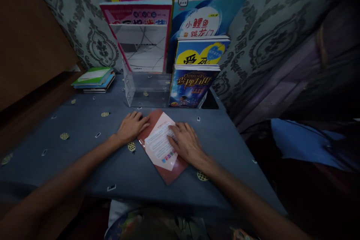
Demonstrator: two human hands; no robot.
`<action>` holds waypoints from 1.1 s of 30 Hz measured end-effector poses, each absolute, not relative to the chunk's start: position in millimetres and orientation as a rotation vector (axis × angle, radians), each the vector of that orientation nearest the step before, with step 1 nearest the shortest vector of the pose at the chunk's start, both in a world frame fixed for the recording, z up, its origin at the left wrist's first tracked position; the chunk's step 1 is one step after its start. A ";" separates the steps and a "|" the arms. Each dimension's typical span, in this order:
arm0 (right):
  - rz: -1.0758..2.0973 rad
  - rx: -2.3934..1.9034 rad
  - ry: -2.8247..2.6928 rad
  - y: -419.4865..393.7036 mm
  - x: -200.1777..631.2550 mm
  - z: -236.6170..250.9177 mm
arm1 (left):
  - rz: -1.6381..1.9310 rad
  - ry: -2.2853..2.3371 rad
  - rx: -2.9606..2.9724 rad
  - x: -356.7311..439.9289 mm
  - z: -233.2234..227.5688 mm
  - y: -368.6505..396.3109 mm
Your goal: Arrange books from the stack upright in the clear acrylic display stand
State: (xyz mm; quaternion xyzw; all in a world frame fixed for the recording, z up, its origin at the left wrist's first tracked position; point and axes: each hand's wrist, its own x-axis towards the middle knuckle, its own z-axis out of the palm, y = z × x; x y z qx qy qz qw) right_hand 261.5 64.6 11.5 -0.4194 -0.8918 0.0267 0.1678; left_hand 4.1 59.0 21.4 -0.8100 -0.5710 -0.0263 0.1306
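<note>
Blue-grey cloth with small printed spots covers the counter [84, 127], and on it, just below the centre of the view, lies a reddish-brown booklet [168, 172] turned at a slant, its long side running from 11 o'clock to 5 o'clock. A pale printed sheet [161, 144] rests on top of the booklet (the print is too small to read). The left hand [131, 126] lies palm down at the booklet's upper-left corner, its fingers [142, 120] loosely spread and flat, the tips touching the cover's edge. The right hand [187, 143] lies palm down on the sheet's right side, its fingers [173, 133] slightly spread and pressing flat on the paper; neither hand pinches anything.

At 12 o'clock from the hands stands a clear plastic rack [146, 88], empty in its front left compartment. A dark blue book [191, 86] stands upright in the rack's right side, with a yellow-and-blue book [201, 50] behind it and a larger pale blue book [208, 11] behind that. A pink-edged book [140, 33] stands at the rack's back left. At 10 o'clock, well apart from the hands, a short stack of flat books [94, 78] lies with a green cover on top. Grey patterned wallpaper [253, 45] rises behind.
</note>
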 end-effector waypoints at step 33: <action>0.480 -0.834 -2.602 104.0 191.7 3.8 | -0.425 -1.588 -2.378 17.3 8.4 55.6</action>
